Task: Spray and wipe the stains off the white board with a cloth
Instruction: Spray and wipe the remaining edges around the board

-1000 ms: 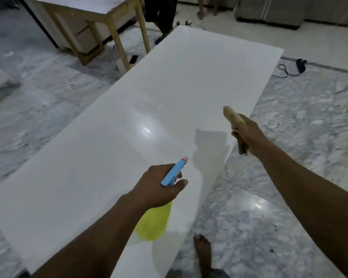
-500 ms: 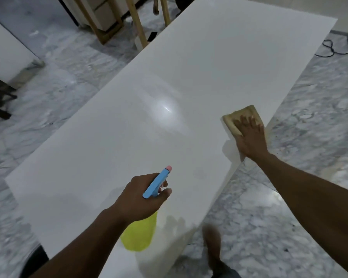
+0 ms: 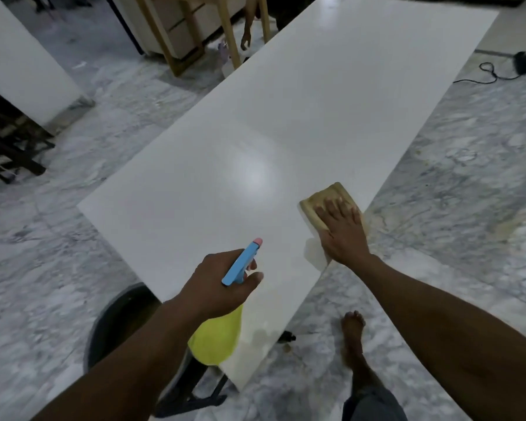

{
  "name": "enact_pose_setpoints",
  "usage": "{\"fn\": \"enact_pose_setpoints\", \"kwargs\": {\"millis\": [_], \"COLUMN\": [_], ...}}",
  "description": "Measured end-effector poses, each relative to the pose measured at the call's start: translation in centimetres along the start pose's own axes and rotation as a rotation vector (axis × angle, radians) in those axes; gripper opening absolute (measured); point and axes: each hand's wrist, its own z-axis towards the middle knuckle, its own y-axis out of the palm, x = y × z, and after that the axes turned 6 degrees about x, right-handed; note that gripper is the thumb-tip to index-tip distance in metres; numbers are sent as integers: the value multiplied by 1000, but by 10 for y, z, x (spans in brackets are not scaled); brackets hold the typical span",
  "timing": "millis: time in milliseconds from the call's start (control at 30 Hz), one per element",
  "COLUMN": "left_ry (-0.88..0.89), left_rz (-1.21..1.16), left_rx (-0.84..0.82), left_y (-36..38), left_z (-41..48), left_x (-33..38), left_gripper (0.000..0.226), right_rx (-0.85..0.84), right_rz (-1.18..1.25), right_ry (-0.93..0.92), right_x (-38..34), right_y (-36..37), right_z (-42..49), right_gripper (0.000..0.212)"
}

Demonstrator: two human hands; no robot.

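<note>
The long white board (image 3: 301, 117) lies flat and runs from near me to the far right. My right hand (image 3: 342, 235) presses flat, fingers spread, on a tan cloth (image 3: 322, 199) at the board's right edge. My left hand (image 3: 222, 284) holds a spray bottle above the near end of the board, with its blue trigger head (image 3: 242, 262) pointing forward and its yellow body (image 3: 217, 338) hanging below my fist. I cannot make out any stains on the glossy surface.
A dark stand (image 3: 119, 323) sits under the board's near corner. My bare foot (image 3: 353, 332) is on the marble floor to the right. A wooden table (image 3: 225, 28) and another person's hand (image 3: 246, 39) are at the far end, a second white board (image 3: 22, 62) at left, a black cable (image 3: 498, 71) far right.
My right hand has brought the cloth down from the air onto the board's right edge and slid it nearer to me. My left hand has kept its hold on the spray bottle.
</note>
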Motion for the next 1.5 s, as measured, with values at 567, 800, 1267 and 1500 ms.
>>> {"fn": "enact_pose_setpoints", "kwargs": {"millis": [567,800,1267,1500], "left_ry": [-52,-34,-47,-31], "left_rz": [-75,-106,-141,-99], "left_rx": [71,69,77,51], "left_y": [-2,3,-11,-27], "left_z": [-229,-220,-250,-246], "left_x": [-130,-103,-113,-104], "left_gripper": [31,28,14,13], "right_rx": [-9,-10,-275,-482], "right_rz": [179,322,617,1186], "right_ry": [-128,-150,184,802], "right_x": [-218,-220,-252,-235], "right_y": [114,118,107,0], "right_z": [-257,-278,-349,-299], "right_gripper": [70,65,33,23]}}
